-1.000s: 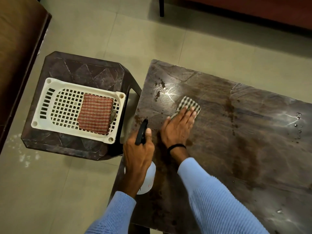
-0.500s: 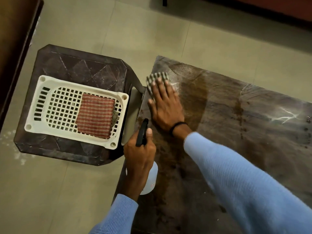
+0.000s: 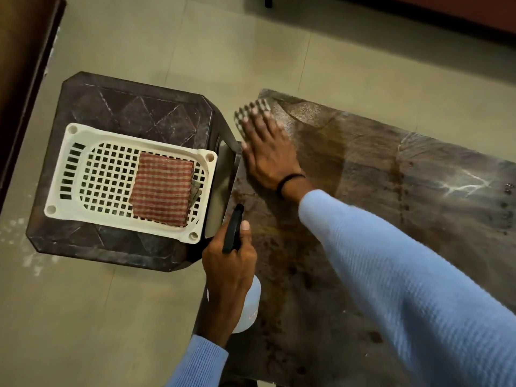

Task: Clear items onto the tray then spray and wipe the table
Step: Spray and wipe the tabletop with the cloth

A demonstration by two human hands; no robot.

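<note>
My right hand (image 3: 269, 155) lies flat on a checked cloth (image 3: 250, 111) at the far left corner of the dark brown table (image 3: 391, 191), pressing it down; only the cloth's far edge shows past my fingers. My left hand (image 3: 230, 263) grips a white spray bottle (image 3: 250, 305) with a black trigger head (image 3: 234, 229) at the table's left edge. The white perforated tray (image 3: 83, 174) sits on a dark stool (image 3: 134, 113) to the left and holds a folded red checked cloth (image 3: 162, 188).
Wet streaks and droplets (image 3: 460, 187) shine on the table's right part. A dark furniture edge (image 3: 25, 65) runs along the far left. Tiled floor (image 3: 195, 37) surrounds the table and stool, with white specks at the left.
My right hand slid the checked cloth from the table's middle-left toward the far left corner. The left hand kept hold of the spray bottle at the edge.
</note>
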